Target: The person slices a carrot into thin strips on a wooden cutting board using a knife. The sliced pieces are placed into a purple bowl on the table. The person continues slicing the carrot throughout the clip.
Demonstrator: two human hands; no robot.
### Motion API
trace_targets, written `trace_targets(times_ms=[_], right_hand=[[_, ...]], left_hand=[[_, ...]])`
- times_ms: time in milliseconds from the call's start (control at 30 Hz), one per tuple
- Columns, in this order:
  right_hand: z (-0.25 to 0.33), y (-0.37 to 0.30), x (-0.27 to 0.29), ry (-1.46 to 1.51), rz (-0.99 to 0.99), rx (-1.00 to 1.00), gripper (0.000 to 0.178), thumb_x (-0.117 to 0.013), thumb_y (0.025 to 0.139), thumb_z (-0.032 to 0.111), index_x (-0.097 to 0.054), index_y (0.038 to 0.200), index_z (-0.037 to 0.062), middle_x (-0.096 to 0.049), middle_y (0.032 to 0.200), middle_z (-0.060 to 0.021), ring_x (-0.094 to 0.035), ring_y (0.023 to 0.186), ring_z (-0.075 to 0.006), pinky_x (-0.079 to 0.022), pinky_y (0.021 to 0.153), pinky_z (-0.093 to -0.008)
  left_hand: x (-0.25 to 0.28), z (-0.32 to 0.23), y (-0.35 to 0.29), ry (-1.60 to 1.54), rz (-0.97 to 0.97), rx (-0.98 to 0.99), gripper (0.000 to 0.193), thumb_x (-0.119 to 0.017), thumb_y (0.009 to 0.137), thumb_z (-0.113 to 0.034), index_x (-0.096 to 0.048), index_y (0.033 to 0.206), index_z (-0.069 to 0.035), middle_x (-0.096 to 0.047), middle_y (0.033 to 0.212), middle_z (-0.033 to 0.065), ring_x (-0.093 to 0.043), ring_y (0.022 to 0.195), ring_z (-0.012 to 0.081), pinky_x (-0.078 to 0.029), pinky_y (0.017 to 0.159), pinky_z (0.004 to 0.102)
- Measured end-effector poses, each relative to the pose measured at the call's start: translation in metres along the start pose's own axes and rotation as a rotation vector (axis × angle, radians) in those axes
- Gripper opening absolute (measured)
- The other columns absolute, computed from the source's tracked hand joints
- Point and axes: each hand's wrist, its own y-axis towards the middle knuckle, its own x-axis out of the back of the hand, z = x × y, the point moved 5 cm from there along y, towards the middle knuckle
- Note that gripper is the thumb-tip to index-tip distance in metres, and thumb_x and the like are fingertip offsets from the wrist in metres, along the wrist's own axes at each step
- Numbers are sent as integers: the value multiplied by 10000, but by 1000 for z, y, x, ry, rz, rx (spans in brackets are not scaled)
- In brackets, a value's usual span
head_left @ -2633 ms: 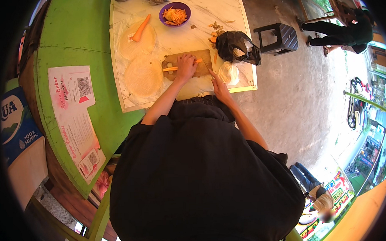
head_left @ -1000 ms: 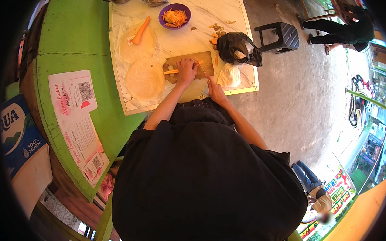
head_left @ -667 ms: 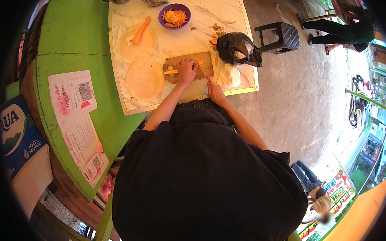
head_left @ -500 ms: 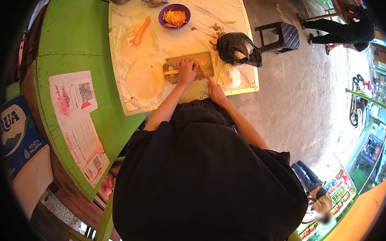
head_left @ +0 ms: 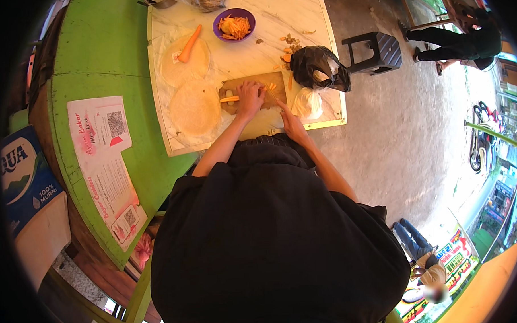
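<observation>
My left hand (head_left: 249,99) presses down on the wooden cutting board (head_left: 233,84), its fingers bent over a carrot piece (head_left: 262,89) that they mostly cover. My right hand (head_left: 293,125) is closed round a knife (head_left: 274,97) at the board's near right side; the blade shows only faintly beside the left fingertips. Cut carrot sticks (head_left: 273,86) lie beyond the blade, and longer carrot strips (head_left: 229,99) rest left of my left hand. A whole peeled carrot (head_left: 192,45) lies at the far left. The purple bowl (head_left: 216,32) at the back holds a heap of carrot sticks.
Two pale round flat sheets (head_left: 194,111) lie left of the board. On the right are a black plastic bag (head_left: 309,68), a white bag (head_left: 308,104) and scattered peelings (head_left: 291,43). A dark stool (head_left: 383,52) stands beyond the table's right edge; other people are farther off.
The knife and right hand have shifted very slightly at the board, with the left hand still holding the carrot piece. Otherwise the table's things look the same.
</observation>
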Motion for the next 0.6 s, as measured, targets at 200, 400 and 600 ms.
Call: trace_targets(times_ms=[200,400,600], right_hand=[[2,-10,20,43,-165,-30,482,-454,1106,122,-443,1587,168,-666,1203,-343,-689,955,-428,-511,860,-424],[-3,-17,27,102,-140,-140,482,-448,1108,128,-440,1588,162,-655,1277,-329,-688,1058,-411,-507,920,-426],[-4,-17,28,82,-143,-178,486,-448,1108,137,-437,1593,170,-662,1192,-328,-684,969,-370,-513,889,-422]], left_hand=[[-4,-5,3,-42,15,61,127,-765,901,-100,-765,1004,-25,-724,949,92,-601,1015,275,-354,973,443],[-16,-10,10,-119,41,139,134,-767,895,-92,-762,1007,-18,-740,942,103,-653,941,265,-358,946,431],[-20,-7,14,-192,-31,133,125,-729,931,-107,-767,1019,-27,-733,914,95,-669,901,265,-379,904,432]])
